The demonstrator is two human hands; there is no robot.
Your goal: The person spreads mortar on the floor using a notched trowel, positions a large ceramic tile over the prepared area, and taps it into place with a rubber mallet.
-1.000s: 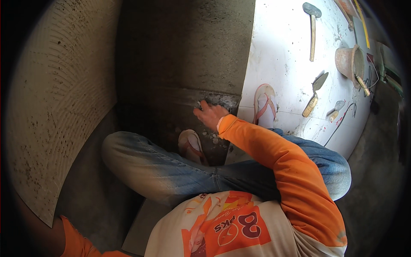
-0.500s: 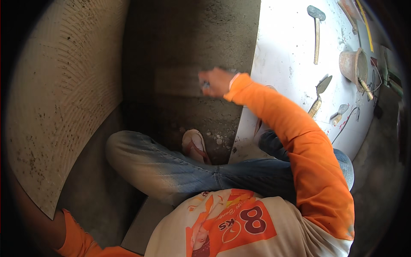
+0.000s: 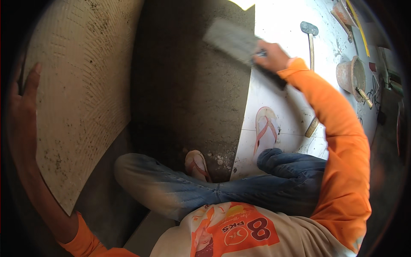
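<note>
My right hand [image 3: 272, 55] is closed round a flat rectangular trowel [image 3: 233, 40], somewhat blurred, its dark end pointing back over the white floor tiles [image 3: 291, 10]. The blade is over the far right of a strip of grey mortar [image 3: 188, 94]; whether it touches cannot be made out. On the left stands a large tile [image 3: 81, 94], tilted, with ridged lines and dark specks over its face. My left hand [image 3: 25, 100] grips its outer edge, thumb lying on the near face and the other fingers mostly hidden behind.
A mallet [image 3: 309, 28] lies on the white tiles, with a mortar-stained bucket [image 3: 351, 77] right of it. A wooden handle [image 3: 312, 127] shows beside my right sleeve. My sandalled feet rest on the mortar's near end [image 3: 197, 165] and on the white tiles [image 3: 266, 122].
My right hand has swung the trowel away from me and to the right, toward the white tiles. My view has shifted, bringing my left hand on the tile edge into sight.
</note>
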